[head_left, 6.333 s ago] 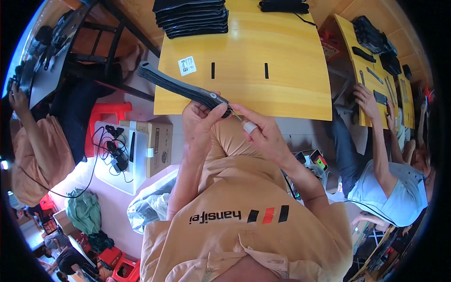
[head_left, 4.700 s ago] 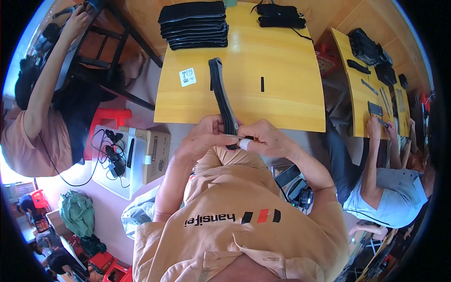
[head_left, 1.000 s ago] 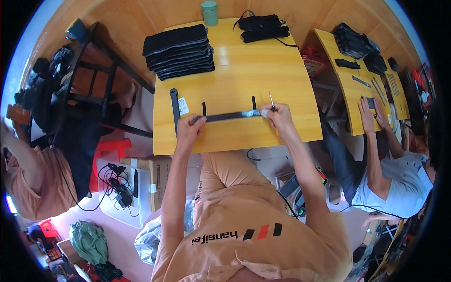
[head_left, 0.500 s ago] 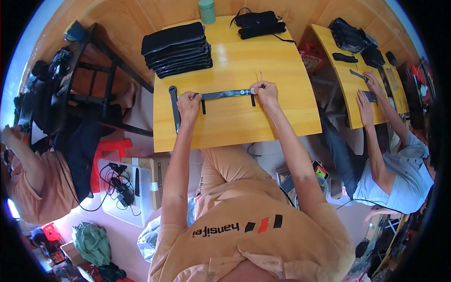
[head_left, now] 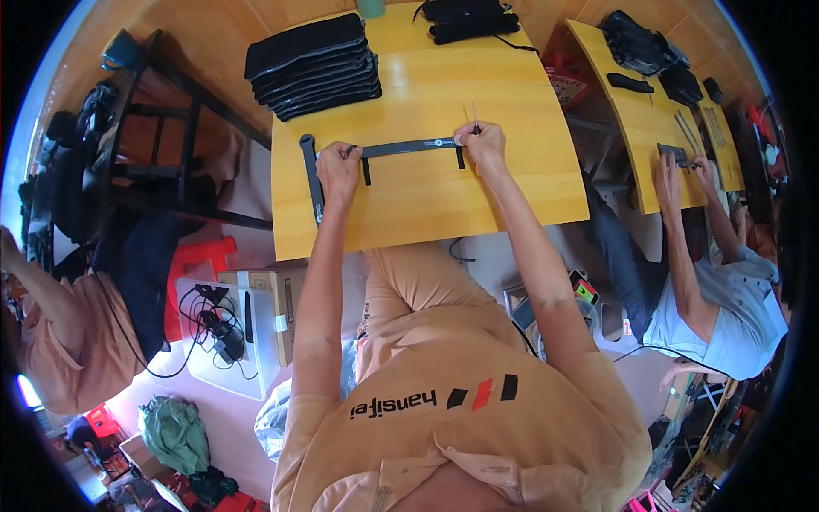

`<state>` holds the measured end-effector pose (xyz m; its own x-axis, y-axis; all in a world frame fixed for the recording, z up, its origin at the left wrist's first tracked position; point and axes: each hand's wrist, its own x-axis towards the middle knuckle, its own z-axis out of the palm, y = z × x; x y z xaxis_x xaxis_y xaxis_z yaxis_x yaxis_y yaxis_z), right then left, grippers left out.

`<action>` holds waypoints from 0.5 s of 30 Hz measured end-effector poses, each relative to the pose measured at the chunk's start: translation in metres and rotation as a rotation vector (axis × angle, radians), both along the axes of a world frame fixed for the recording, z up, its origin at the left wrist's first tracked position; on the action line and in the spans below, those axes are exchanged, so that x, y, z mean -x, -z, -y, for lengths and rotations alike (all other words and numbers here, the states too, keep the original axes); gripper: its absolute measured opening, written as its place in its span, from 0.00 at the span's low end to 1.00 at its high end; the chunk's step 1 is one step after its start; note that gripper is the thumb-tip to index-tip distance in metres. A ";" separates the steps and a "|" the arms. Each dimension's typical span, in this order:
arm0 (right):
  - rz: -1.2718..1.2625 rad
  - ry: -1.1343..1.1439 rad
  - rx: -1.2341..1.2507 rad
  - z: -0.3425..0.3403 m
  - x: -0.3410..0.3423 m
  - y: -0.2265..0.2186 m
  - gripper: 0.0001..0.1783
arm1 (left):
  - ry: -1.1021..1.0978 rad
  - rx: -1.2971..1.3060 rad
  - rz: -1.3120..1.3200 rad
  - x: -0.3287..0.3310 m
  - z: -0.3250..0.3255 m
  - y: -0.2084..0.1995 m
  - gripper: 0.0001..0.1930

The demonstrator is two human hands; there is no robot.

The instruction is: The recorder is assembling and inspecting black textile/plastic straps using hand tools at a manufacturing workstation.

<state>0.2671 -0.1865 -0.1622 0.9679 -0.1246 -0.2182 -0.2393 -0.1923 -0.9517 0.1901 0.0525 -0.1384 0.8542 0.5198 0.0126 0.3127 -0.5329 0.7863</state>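
A dark, narrow strap with a light printed mark near its right end stretches across the yellow table between my hands. My left hand is closed on its left end. At the other end, my right hand pinches the strap and also holds a thin, pointed tool, its tip directed away from me; its exact kind is too small to tell. Two short black strips show below the strap, the left strip beside my left fingers and the right strip under my right hand. Another dark strap lies left of my left hand.
A stack of black fabric pieces stands at the table's far left. Black pouches and a green canister sit at the back. On the right, a co-worker handles a dark piece at another table.
The table and its contents have shifted upward in the view. My hands still hold the strap taut. The co-worker's hands at the right have moved around the dark piece.
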 end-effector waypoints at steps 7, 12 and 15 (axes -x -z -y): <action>0.115 0.009 0.051 -0.003 0.004 0.001 0.04 | -0.020 -0.036 0.011 0.004 0.007 -0.004 0.09; 0.068 0.000 0.062 -0.001 0.006 -0.001 0.03 | 0.017 -0.098 0.090 0.006 0.011 -0.004 0.07; 0.055 -0.006 0.092 0.000 0.004 0.001 0.03 | 0.035 -0.123 0.133 0.006 0.009 -0.001 0.07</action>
<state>0.2626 -0.1867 -0.1629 0.9790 -0.1355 -0.1525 -0.1856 -0.2805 -0.9418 0.1839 0.0435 -0.1379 0.8581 0.4776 0.1883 0.1902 -0.6365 0.7475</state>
